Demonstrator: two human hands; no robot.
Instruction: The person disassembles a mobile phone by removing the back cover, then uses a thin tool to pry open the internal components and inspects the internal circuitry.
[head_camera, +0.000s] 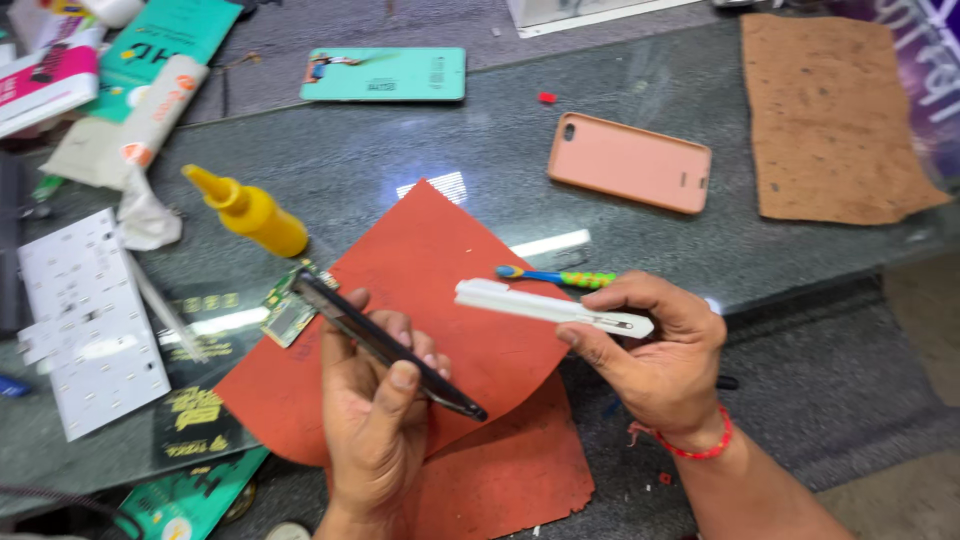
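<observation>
Grey counter (420, 160) | red mats (440, 290): 2 | phones: 2 – pink-cased phone (630, 163), dark phone (385, 345) in left hand (375, 420)

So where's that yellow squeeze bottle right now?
The yellow squeeze bottle lies tipped on the grey counter, left of centre, just above the red sheet and the left hand.

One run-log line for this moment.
left hand: holds dark phone edge-on | right hand: holds white tool | below: red sheet

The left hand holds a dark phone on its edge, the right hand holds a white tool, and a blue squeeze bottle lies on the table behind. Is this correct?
Not quite: the squeeze bottle is yellow, not blue, as the head view shows. The rest holds: the left hand holds the dark phone on its edge, and the right hand holds the white tool.
</observation>
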